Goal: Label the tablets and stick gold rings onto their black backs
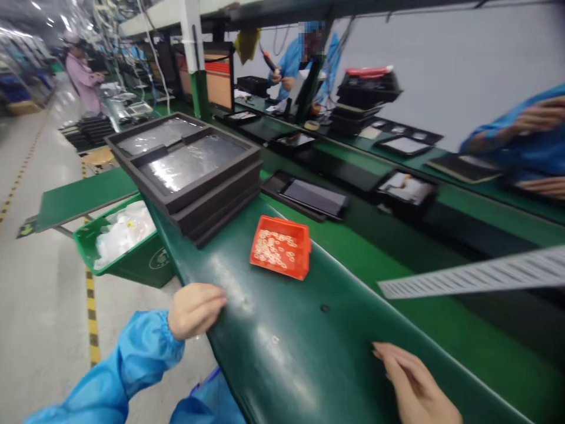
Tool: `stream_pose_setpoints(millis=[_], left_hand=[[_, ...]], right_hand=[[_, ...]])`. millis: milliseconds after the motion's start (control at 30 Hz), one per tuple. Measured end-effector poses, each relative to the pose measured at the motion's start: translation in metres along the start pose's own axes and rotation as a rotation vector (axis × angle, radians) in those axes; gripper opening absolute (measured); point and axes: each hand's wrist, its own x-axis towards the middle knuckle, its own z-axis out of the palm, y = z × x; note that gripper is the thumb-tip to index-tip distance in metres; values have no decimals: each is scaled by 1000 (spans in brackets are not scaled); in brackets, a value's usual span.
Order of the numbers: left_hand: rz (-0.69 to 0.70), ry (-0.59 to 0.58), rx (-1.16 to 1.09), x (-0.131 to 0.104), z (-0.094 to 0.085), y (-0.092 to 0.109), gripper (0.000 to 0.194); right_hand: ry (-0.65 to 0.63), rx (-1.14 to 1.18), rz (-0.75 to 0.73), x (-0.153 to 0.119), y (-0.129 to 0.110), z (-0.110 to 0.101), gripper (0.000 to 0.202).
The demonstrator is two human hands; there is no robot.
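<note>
My left hand, in a blue sleeve, is at the left edge of the green work surface. Its fingers are curled together, and whatever may be in them is hidden. My right hand is low on the right above the same surface. Its thumb and fingertips come together; I cannot make out anything between them. Beyond both hands sits a red tray with many small pale rings. One loose ring and a small dark piece lie between the hands.
Stacked dark foam trays stand at the far left end. A phone-like device rests in a tray on the green conveyor. A pale slatted strip juts in from the right. A green bin stands left; co-workers sit opposite.
</note>
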Motion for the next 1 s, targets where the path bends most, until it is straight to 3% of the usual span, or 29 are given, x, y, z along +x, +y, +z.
stream_pose_setpoints(millis=[67,233,400,533,667,833,1000], left_hand=[[199,-23,-127,39,27,39,25],[244,-65,-436,109,92,104,16],[362,-116,-502,128,145,139,16],[211,-101,-448,129,172,141,25],[115,-132,-385,124,183,139,30],[186,-165,-377,117,184,140,38],[281,-45,-364,109,202,133,36]], right_hand=[[12,91,24,8,-9,-4,56],[37,276,130,33,-13,-33,62],[39,362,158,64,-16,-77,59],[4,418,222,101,-23,-90,37],[-39,426,288,148,-33,-71,12],[-68,435,330,216,-53,-12,16],[-119,458,343,272,-79,46,22]])
